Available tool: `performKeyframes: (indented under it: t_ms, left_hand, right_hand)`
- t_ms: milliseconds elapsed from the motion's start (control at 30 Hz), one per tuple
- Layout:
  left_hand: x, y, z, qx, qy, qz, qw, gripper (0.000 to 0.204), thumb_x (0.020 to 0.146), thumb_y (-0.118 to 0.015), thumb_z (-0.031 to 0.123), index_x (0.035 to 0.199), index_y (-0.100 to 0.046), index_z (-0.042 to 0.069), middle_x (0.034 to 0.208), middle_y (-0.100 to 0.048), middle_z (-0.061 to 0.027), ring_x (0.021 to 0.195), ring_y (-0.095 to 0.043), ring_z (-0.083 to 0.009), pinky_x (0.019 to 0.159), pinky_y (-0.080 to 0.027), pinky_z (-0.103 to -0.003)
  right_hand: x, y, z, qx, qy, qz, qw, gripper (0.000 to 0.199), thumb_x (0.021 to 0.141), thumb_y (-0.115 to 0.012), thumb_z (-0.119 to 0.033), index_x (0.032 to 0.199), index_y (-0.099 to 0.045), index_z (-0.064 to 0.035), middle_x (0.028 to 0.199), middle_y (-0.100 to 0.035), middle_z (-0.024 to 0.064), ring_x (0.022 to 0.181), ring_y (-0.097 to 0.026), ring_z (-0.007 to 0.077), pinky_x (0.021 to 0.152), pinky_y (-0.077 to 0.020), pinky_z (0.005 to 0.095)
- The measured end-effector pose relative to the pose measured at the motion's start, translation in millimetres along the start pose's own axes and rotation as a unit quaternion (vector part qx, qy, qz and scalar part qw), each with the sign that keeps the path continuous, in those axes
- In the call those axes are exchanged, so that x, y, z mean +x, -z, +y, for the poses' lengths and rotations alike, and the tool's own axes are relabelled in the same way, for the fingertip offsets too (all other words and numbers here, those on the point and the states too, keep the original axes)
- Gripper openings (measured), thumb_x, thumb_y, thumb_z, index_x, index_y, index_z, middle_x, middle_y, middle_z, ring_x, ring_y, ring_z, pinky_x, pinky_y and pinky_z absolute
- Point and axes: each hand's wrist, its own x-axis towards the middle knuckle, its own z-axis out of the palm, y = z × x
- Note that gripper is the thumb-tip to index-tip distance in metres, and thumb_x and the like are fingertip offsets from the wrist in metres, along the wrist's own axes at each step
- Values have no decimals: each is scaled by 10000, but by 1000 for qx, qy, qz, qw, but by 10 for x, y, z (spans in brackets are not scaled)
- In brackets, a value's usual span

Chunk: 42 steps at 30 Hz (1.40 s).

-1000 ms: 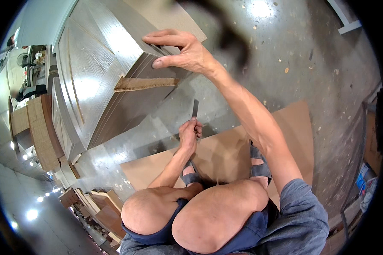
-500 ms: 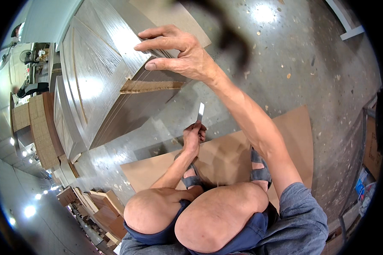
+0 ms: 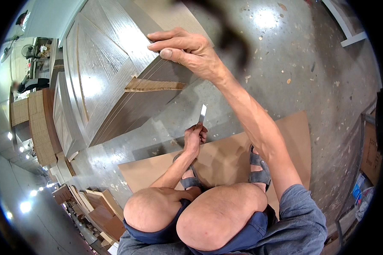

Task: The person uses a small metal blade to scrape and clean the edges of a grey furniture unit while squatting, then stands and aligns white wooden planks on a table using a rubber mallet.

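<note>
A grey wood-grain cabinet (image 3: 102, 55) with diagonal trim stands at the upper left. My right hand (image 3: 191, 50) reaches to its upper edge, fingers stretched out and thumb tip against the edge; nothing is held in it. Below that hand, a rough brown strip (image 3: 155, 85) runs along the cabinet's side. Low in front of my knees, my left hand (image 3: 193, 139) is closed round a flat metal blade (image 3: 203, 113) with a slanted tip pointing up. The blade is apart from the cabinet, and its lower end is hidden in my fingers.
Under my sandalled feet lies a brown cardboard sheet (image 3: 291, 140) on a grey, speckled concrete floor (image 3: 281, 63). Stacked boards (image 3: 102, 208) stand at the lower left. Another brown-topped cabinet (image 3: 42, 123) is at the left. A white frame (image 3: 347, 29) sits far right.
My right hand has shifted slightly right along with the cabinet in view, and its thumb has moved up closer to the fingers. My left hand keeps the blade almost still.
</note>
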Motion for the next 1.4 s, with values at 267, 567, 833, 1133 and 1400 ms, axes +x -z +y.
performKeyframes:
  t_ms: [267,567,833,1133,1400]
  left_hand:
    - [-384,-63,806,-5,-137,-68,988,356,1001,-559,280,747,-605,33,598,-532,-35,525,-470,-135,517,-371,-279]
    - [-888,-400,1917,-25,-256,-158,953,395,983,-590,305,740,-638,-3,577,-555,-62,521,-500,-136,524,-398,-269]
    - [-1042,-633,2044,-45,-253,-150,955,387,988,-559,298,779,-651,-14,618,-594,-89,543,-554,-166,514,-411,-281]
    - [-1000,-758,1928,-118,-221,-109,962,353,972,-557,269,786,-634,-21,649,-594,-104,556,-557,-190,518,-422,-316]
    - [-975,-591,2136,-82,-305,-124,941,400,1051,-402,250,692,-498,102,473,-372,24,426,-336,-103,503,-328,-279]
  right_hand:
    - [-375,67,-146,-28,-99,164,981,208,891,-687,-232,947,-713,-33,822,-664,32,772,-591,99,689,-473,245]
    - [-453,-157,-460,45,-222,104,968,378,943,-642,-337,741,-594,-21,603,-526,-7,560,-450,55,487,-349,235]
    - [-157,-139,-404,41,-211,80,973,399,939,-612,-321,667,-541,-38,572,-432,-38,545,-373,57,472,-295,271]
    - [-203,-92,-221,46,-245,60,967,373,938,-632,-307,666,-559,-63,573,-415,-69,523,-326,33,457,-250,242]
    - [-167,-331,-406,14,-156,146,977,428,950,-623,-215,600,-463,-28,539,-370,-61,521,-321,39,440,-260,263]
